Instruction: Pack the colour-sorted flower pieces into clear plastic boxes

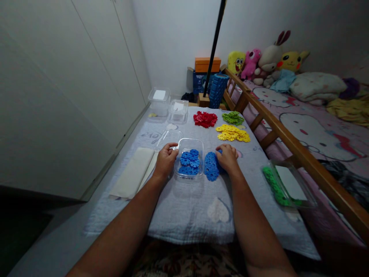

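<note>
Mid-tabletop (184, 215), straight ahead of me: one clear plastic tub (190, 144), its lid off, blue snowflake discs (189, 159) lying inside. More of the same, a loose blue pile (211, 167), just right of the tub, outside its right wall; pile longer near to far than across.

Left grip (165, 161): at the tub's left rim, fingers bent, thumb side toward the plastic. Appears to touch; whether it pinches the rim, I cannot tell. Right grip (228, 156): over the right part of the loose pile, fingers curled down and pointing left. Blue shows under the fingertips; cannot tell whether a disc is held.

Key relation: the loose pile lies between tub and right grip, so the tub's opening is leftward from that grip, across the pile. Right grip much nearer the loose discs; left grip nearer the tub, which sits directly to its right.

Surroundings: clear lid (170, 138) beyond my left grip; folded cream cloth (132, 173) to the left. Far side, red discs (205, 119), yellow discs (233, 133), lime-green discs (233, 118). At the right edge, a clear box of green discs (273, 184).
</note>
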{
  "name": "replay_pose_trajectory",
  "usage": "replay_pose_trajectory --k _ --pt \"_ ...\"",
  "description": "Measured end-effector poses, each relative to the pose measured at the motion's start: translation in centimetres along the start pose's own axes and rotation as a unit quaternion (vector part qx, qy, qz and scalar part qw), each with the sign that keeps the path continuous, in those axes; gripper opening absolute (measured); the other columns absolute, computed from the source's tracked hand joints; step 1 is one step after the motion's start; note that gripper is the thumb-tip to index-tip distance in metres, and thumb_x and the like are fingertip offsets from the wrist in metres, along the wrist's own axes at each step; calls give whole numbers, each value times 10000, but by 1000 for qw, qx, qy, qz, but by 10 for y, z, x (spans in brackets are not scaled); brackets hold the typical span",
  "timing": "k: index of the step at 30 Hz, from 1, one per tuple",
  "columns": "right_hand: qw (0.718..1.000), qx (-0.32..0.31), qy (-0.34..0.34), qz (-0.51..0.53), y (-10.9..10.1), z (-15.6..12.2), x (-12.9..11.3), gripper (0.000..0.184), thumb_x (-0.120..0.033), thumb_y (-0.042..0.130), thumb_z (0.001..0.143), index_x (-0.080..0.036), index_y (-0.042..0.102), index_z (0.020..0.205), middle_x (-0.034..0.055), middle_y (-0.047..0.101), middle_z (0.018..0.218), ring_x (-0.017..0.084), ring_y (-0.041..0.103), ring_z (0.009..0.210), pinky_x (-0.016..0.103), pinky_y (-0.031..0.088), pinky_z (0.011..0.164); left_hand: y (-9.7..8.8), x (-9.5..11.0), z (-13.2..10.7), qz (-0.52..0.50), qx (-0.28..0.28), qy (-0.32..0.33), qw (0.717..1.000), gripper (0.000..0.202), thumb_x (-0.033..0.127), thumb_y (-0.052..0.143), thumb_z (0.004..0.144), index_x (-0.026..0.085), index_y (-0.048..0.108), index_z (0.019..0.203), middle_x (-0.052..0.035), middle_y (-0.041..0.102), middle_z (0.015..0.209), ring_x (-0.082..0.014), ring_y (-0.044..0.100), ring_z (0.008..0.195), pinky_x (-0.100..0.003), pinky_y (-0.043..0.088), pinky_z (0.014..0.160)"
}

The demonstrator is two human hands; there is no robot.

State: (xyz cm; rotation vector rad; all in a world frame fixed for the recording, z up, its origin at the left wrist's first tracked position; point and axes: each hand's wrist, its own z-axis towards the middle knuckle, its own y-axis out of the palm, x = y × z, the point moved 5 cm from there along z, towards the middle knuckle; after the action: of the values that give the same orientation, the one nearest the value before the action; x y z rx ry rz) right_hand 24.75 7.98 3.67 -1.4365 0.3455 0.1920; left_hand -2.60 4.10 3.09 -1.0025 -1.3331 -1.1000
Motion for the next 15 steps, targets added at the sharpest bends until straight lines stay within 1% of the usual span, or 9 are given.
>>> replay_pose_trajectory --k 3,5,7,10,13,15 --pt "999 16 43 -9 -4 4 14 348 -249 548 922 -222 749 1204 129 627 1370 330 508 1281 484 363 1117 0 0 0 5 0 1 1000 376 360 682 773 163 658 1093 97 417 557 -99 370 500 -221 277 500" --pt "998 9 57 -23 -3 6 21 336 -275 577 911 -225 756 1191 131 630 1364 342 501 1290 498 361 1121 -1 -1 1 6 0 3 1000 379 361 684 772 162 659 1094 99 414 554 -98 367 498 -222 273 500" --pt "998 2 55 -30 0 6 24 294 -291 612 891 -229 771 1131 134 646 1323 349 512 1276 513 369 1112 -1 -1 1 4 -2 3 1000 378 361 684 771 162 657 1092 101 411 552 -98 365 496 -223 269 500" --pt "999 17 47 -21 2 7 27 239 -276 643 856 -229 773 1050 138 666 1237 349 550 1223 526 396 1082 -1 -2 1 2 0 2 1000 377 361 686 769 165 657 1090 104 399 551 -99 364 494 -223 268 500" --pt "997 41 58 13 4 10 35 202 -286 650 829 -236 758 992 116 673 1160 320 596 1132 497 439 1027 -2 -2 2 3 5 2 1000 379 367 692 762 170 664 1085 103 396 552 -100 377 496 -221 268 503" --pt "997 47 34 47 4 14 39 187 -308 627 828 -229 744 950 100 678 1091 287 621 1033 457 474 960 -2 -2 2 1 6 1 1000 379 366 694 757 171 666 1081 101 401 553 -101 382 498 -221 267 502"
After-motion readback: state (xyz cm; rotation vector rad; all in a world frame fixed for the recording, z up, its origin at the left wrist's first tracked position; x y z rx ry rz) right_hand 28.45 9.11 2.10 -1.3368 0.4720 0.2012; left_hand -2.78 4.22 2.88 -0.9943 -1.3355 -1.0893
